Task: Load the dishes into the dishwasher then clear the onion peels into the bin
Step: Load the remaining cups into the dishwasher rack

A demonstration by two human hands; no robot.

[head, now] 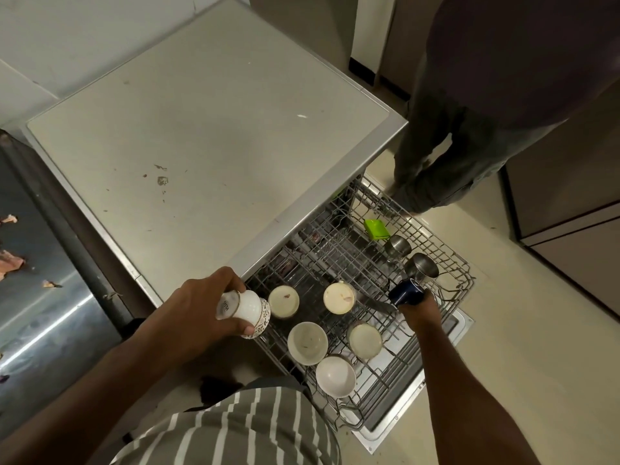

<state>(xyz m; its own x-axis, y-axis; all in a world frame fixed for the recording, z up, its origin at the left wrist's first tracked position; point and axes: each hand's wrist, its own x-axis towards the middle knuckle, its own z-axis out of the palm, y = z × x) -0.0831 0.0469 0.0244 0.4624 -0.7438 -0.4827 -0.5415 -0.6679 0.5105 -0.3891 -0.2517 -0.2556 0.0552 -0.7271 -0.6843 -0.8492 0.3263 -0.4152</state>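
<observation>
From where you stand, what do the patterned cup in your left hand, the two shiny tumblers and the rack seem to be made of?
Patterned cup: probably glazed ceramic, glossy white with a dark printed band and a gold rim. Tumblers: likely stainless steel, grey and mirror-like with reflections. Rack: thin metal wire in a grid, seemingly with a dull grey coating.

A pulled-out wire dishwasher rack [451, 283] carries five pale cups and bowls [307, 343] at its near end, two steel tumblers [421, 265] lying tilted and a green clip [376, 228] toward the far side. Beside it, onion peels [11, 261] lie scattered on a steel counter [50, 317].
</observation>
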